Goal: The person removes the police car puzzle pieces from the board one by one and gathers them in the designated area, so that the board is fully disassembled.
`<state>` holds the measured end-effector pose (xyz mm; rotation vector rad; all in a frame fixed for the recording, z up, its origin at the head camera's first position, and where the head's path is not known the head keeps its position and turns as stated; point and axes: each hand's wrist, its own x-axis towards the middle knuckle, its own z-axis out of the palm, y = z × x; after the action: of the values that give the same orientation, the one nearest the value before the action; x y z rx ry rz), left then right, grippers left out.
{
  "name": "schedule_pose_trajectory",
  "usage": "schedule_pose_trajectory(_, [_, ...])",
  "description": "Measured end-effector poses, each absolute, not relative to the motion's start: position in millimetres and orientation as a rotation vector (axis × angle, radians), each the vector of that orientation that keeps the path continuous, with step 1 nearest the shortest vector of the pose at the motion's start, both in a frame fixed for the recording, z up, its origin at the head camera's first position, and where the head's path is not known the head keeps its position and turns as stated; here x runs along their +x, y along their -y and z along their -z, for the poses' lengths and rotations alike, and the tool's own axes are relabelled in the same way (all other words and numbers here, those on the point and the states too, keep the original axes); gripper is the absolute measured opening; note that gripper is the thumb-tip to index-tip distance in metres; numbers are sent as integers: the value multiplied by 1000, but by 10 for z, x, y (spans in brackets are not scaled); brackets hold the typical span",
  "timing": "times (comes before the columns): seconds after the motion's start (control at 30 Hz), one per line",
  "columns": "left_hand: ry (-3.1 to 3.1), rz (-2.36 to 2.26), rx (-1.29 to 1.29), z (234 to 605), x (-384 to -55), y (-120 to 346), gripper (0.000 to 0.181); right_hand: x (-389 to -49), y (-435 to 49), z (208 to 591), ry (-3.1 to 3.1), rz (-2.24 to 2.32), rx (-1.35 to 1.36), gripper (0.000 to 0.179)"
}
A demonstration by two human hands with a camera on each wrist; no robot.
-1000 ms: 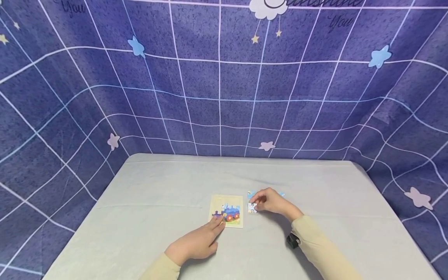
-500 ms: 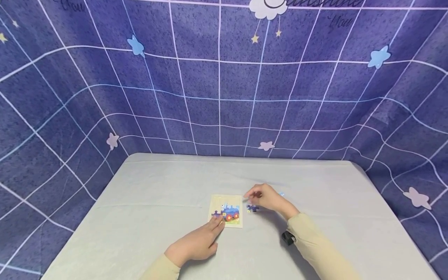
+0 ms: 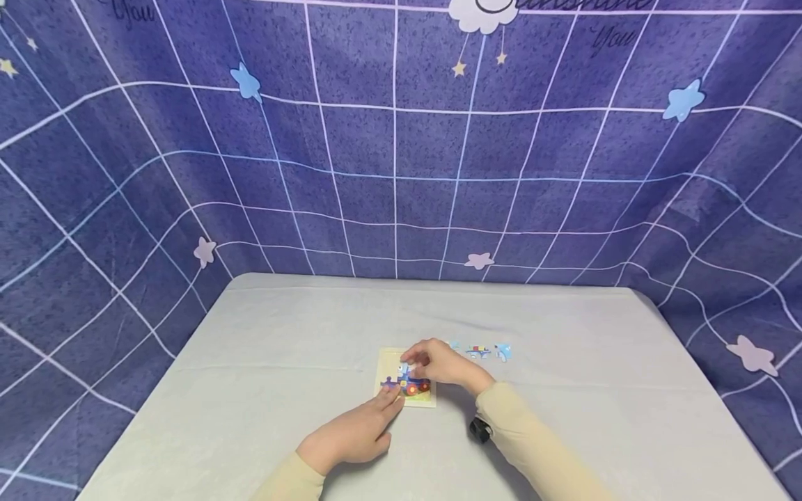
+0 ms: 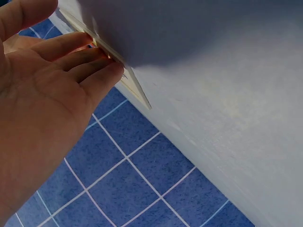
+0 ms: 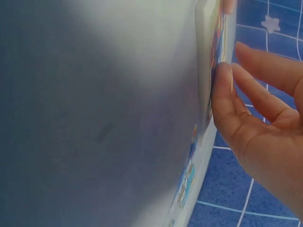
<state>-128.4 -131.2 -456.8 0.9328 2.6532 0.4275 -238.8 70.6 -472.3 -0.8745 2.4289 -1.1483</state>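
Observation:
A jigsaw puzzle tray (image 3: 385,358) with a light wooden rim lies on the table, partly filled with a blue train picture. My left hand (image 3: 351,431) rests its extended fingertips on the tray's lower left part; the left wrist view shows these fingers (image 4: 102,78) at the tray's edge. Over the tray's upper right, my right hand (image 3: 446,363) has bent fingers, with a light blue puzzle piece (image 3: 404,369) showing near them. In the right wrist view its thumb tip touches the tray (image 5: 203,61); I cannot tell whether a piece is between thumb and fingers.
Several loose puzzle pieces (image 3: 479,352) lie in a row right of and beyond the tray. The pale cloth-covered table (image 3: 282,334) meets a purple-blue grid curtain (image 3: 351,209) at the back and sides. A black wrist device (image 3: 480,430) sits at the right cuff.
My right hand has moved left from the loose pieces to over the tray, uncovering the row of pieces. My left hand has stayed on the tray.

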Motion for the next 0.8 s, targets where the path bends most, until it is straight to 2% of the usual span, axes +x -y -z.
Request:
schedule_pose_trajectory(0.43, [-2660, -419, 939, 4587, -1284, 1316, 57, -2388, -670, 4730, -2459, 1144, -793, 22])
schedule_pose_trajectory(0.8, [-2654, -421, 931, 4576, -1287, 1313, 56, -2386, -669, 4762, -2369, 1334, -827, 23])
